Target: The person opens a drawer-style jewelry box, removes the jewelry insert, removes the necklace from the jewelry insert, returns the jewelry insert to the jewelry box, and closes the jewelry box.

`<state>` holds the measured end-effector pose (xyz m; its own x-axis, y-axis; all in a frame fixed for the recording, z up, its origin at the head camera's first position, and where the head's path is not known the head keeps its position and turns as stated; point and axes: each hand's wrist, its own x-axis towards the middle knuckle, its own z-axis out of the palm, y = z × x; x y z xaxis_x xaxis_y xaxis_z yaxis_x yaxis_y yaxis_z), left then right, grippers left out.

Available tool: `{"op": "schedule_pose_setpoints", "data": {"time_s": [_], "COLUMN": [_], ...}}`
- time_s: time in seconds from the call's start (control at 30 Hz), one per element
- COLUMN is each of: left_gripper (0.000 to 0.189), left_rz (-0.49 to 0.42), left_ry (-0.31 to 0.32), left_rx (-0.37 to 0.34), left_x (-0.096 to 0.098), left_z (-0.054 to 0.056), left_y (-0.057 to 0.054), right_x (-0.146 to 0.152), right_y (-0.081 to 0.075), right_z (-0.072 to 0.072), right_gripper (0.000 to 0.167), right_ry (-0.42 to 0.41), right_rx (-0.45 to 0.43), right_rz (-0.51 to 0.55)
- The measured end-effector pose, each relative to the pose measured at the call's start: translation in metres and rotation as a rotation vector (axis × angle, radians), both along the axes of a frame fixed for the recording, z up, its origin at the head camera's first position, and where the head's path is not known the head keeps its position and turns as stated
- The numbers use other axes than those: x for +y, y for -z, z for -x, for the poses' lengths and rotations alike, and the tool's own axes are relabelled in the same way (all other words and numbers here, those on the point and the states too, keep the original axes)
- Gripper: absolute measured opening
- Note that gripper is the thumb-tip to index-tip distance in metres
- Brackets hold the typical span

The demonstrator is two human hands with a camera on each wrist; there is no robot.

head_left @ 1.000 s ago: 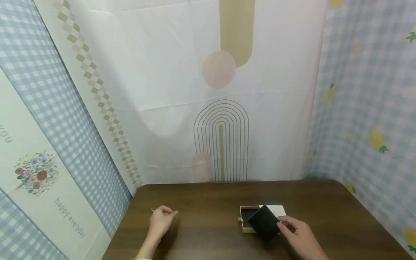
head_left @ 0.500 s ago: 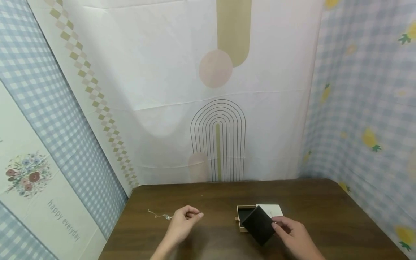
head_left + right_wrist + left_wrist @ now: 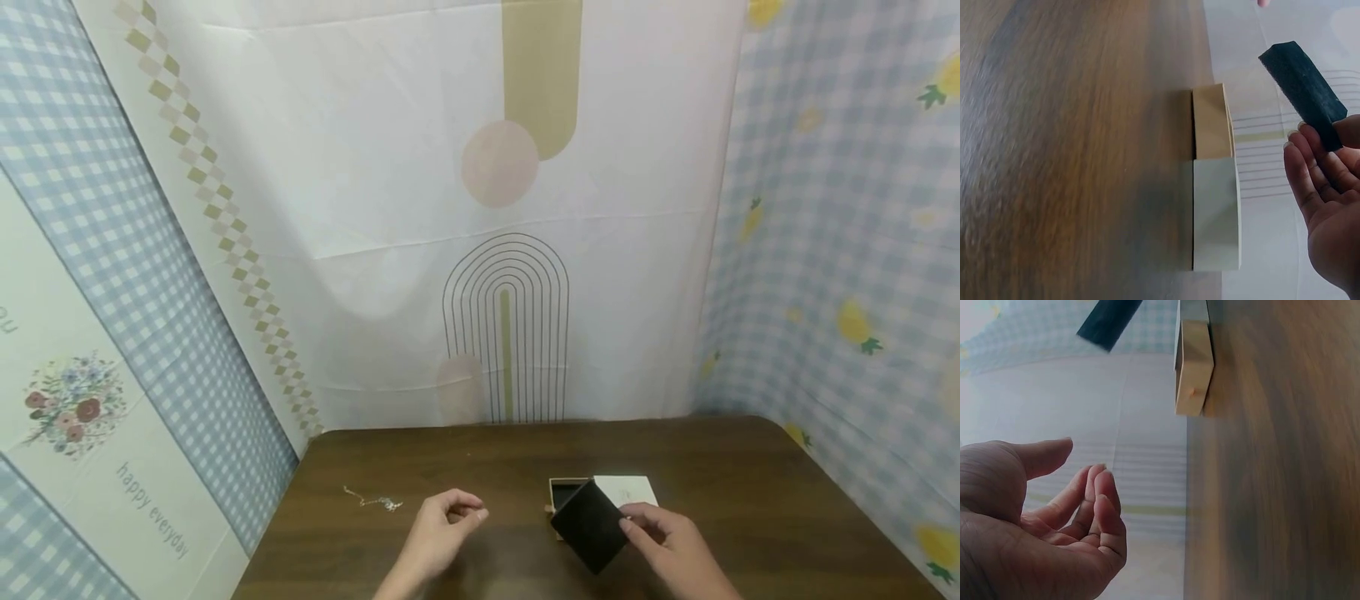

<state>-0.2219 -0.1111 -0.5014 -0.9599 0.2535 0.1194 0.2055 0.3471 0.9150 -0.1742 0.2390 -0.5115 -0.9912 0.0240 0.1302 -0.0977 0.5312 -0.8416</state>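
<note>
My right hand (image 3: 671, 543) pinches a black square pad (image 3: 588, 527) by one corner between thumb and fingers. In the right wrist view the pad (image 3: 1304, 87) is seen nearly edge-on, held above the table. Behind it lies a small gift box, its tan drawer (image 3: 1213, 125) slid partly out of the white sleeve (image 3: 633, 489). The pad hides much of the drawer in the head view. My left hand (image 3: 446, 533), fingers loosely bent and holding nothing, hovers left of the pad. A thin silvery chain (image 3: 381, 502) lies on the table left of that hand.
The brown wooden table (image 3: 720, 454) has a rounded far right corner. A white printed cloth (image 3: 390, 350) hangs behind it, with blue checked cloths (image 3: 810, 250) at the sides. A small tab (image 3: 549, 509) sticks out of the drawer's left end.
The left hand has let go of the chain, leaving it on the table, and moved right toward the box. The right hand, still pinching the pad, has shifted slightly left.
</note>
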Motion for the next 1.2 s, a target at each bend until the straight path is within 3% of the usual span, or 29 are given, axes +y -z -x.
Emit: {"op": "schedule_pose_setpoints", "data": {"time_s": [0.23, 0.33, 0.5, 0.8, 1.2], "left_gripper": [0.027, 0.029, 0.019, 0.014, 0.013], "left_rz": [-0.1, -0.117, -0.12, -0.123, -0.041], "left_ry": [0.12, 0.162, 0.166, 0.158, 0.108], "left_rx": [-0.05, -0.052, -0.075, -0.105, -0.035], "left_x": [0.033, 0.047, 0.06, 0.055, 0.036], "left_z": [-0.01, -0.014, -0.02, -0.024, -0.013], "left_y": [-0.007, -0.01, -0.011, -0.003, 0.007], "right_x": [-0.015, -0.02, -0.027, -0.032, -0.027], "right_y": [-0.001, -0.003, -0.006, -0.005, -0.01], "right_z": [-0.002, -0.003, -0.003, -0.003, -0.002], "right_gripper": [0.015, 0.016, 0.018, 0.014, 0.013], "right_ry": [-0.104, -0.151, -0.213, -0.243, -0.153], "right_rx": [0.184, 0.19, 0.178, 0.196, 0.149], "right_rz": [0.0, 0.026, 0.065, 0.076, 0.022]}}
